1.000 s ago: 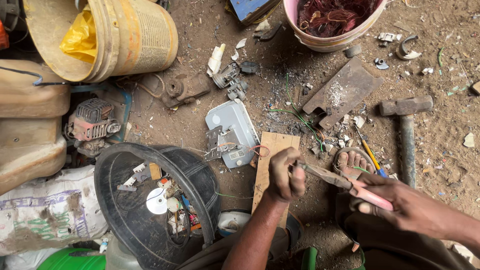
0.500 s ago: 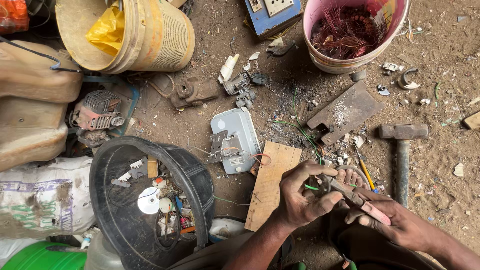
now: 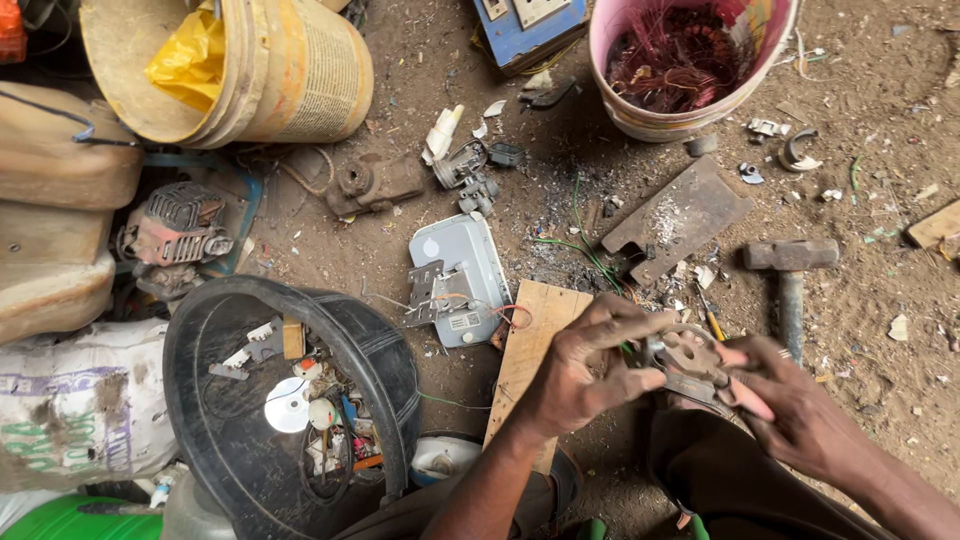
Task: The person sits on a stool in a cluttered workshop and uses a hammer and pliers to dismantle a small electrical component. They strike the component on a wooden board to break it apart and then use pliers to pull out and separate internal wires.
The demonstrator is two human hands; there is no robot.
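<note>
The dirt floor is crowded on the person's left and top sides, with looser ground to the right. Largest is the black tub at lower left, its rim just beside the wooden board. Above it lies a tipped yellow bucket, and at the top edge stands a pink bucket full of reddish wire. Between them the bare patch of soil holds a grey housing, touching the board's left edge, and a flat rusty plate. A hammer lies just right of the hands, with scattered scraps beyond it and more open earth toward the right edge.

The left hand hovers over the board's lower end, fingers curled fairly tight, pinching a small rusty metal part. The right hand meets it from the other side, fingers closed around a pair of pliers with pinkish handles, the tool pressed against the same part. The part sits between both hands, just above the person's dark lap.
</note>
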